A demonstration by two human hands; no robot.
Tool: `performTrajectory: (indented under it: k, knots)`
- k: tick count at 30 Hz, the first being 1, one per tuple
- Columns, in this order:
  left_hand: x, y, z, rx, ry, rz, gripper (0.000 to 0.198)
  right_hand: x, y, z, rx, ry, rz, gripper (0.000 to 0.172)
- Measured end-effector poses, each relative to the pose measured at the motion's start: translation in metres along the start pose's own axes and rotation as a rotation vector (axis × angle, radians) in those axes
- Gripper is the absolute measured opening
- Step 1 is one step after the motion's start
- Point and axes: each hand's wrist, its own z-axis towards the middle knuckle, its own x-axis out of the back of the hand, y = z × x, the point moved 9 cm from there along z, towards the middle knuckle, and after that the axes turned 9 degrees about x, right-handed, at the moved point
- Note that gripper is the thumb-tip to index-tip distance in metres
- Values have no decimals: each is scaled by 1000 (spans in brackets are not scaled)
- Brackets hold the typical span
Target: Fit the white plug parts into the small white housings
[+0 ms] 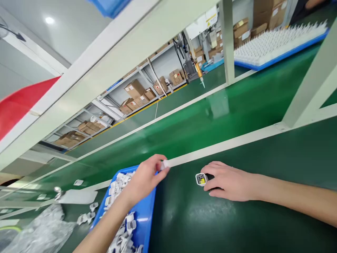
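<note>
My left hand (149, 175) is above the far right corner of a blue bin (149, 214). Its thumb and fingers pinch a small white plastic part (164, 164), mostly covered by the fingertips. The bin holds many white plastic pieces (129, 225) of a similar colour. On the dark green tabletop, my right hand (229, 181) has its thumb and index finger closed on a small white plastic housing (201, 179). The housing's open end faces me, showing a yellow block and dark and metallic parts inside. A gap separates the two hands.
A pale metal rail (223, 146) runs beyond my hands, with a green conveyor belt (179, 130) behind it. Left of the bin lie loose white pieces (86, 218) and a clear plastic bag (44, 228). A blue-edged tray of white spiky parts (281, 44) sits at far right.
</note>
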Motion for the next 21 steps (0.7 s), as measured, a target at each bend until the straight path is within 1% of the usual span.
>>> performTrajectory:
  k: [3, 5, 6, 7, 9, 10, 11, 12, 14, 16, 18, 19, 20, 21]
  knots:
    - [-25, 68, 2, -185, -169, -452, 32, 19, 0, -12, 4, -58, 3, 11]
    - [-45, 103, 5, -250, -266, -702, 33, 34, 2, -26, -55, -13, 53, 10]
    - [-55, 117, 7, -260, -310, -796, 35, 43, 5, -35, -115, 56, 93, 8]
    - [-66, 128, 8, -253, -352, -864, 36, 53, 10, -46, -190, 159, 139, 7]
    - [-86, 145, 7, -221, -414, -932, 37, 71, 19, -69, -329, 396, 239, 16]
    - [-94, 151, 6, -210, -434, -943, 38, 75, 20, -79, -367, 492, 287, 21]
    - [-100, 156, 4, -204, -444, -941, 38, 75, 20, -86, -378, 552, 333, 26]
    - [-104, 160, 2, -200, -443, -931, 37, 72, 18, -88, -366, 571, 381, 31]
    - [-107, 163, -1, -199, -423, -881, 34, 59, 11, -85, -324, 535, 478, 39]
    - [-108, 162, -7, -212, -420, -801, 32, 44, 9, -80, -309, 498, 597, 40]
    - [-107, 155, -13, -242, -429, -704, 29, 30, 14, -78, -338, 504, 722, 29]
    - [-105, 149, -16, -261, -413, -639, 28, 25, 18, -78, -359, 525, 785, 25]
    - [-101, 140, -17, -279, -374, -565, 28, 21, 24, -78, -379, 555, 851, 25]
    - [-97, 130, -17, -293, -317, -485, 34, 18, 30, -79, -395, 590, 917, 27]
